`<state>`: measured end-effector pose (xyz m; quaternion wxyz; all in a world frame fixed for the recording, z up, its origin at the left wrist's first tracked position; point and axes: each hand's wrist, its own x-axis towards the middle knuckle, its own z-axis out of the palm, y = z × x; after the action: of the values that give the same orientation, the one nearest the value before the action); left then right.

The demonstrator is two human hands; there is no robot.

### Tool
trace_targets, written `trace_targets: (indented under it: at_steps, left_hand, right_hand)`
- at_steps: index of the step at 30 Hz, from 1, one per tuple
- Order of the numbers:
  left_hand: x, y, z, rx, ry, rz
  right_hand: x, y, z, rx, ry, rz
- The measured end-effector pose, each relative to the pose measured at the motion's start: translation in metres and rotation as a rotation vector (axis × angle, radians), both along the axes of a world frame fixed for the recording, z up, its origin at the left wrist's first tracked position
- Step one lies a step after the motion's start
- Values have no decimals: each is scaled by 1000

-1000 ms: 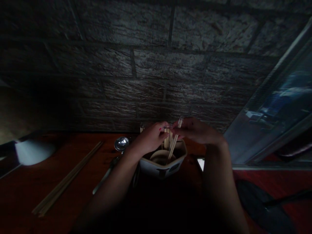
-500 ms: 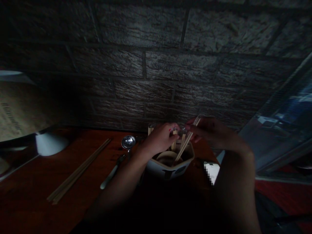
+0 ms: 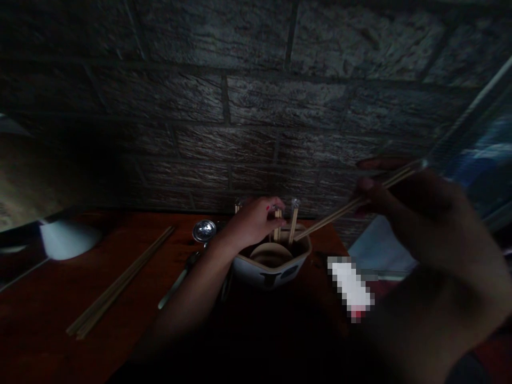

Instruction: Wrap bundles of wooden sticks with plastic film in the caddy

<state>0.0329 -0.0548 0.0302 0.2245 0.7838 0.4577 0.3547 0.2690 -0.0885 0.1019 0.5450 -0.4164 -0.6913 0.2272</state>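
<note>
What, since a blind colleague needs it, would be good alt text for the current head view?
A person's right hand has slim chopsticks in its grip, slanting down toward a pale container. The left hand, over the container, is at upright sticks. Long sticks and a round metal utensil lie leftward on the table, before a brick wall.

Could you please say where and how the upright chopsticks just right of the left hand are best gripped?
Probably pinch the chopsticks near the top, from above right: they stand nearly upright, rising from the box, left hand close by.
</note>
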Motion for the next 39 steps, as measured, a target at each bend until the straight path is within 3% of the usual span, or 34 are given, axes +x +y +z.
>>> trace_targets:
  at_steps: [6, 9, 15, 23, 31, 39]
  left_hand:
    - [0, -9, 9, -31, 43, 60]
    - [1, -9, 10, -54, 26, 30]
    - [4, 0, 3, -24, -29, 22]
    - [6, 2, 1, -88, -33, -32]
    - [0, 2, 0, -218, -132, -79]
    - [-2, 5, -3, -194, -111, -76]
  right_hand:
    - [-6, 31, -19, -240, -292, 256]
    - [-12, 51, -29, -372, -398, 395]
    - [-16, 79, -47, -480, -408, 468]
    - [-24, 82, -51, -508, -393, 641]
    - [-31, 79, -72, -435, -162, 624]
    - [-40, 56, -119, -68, 62, 287]
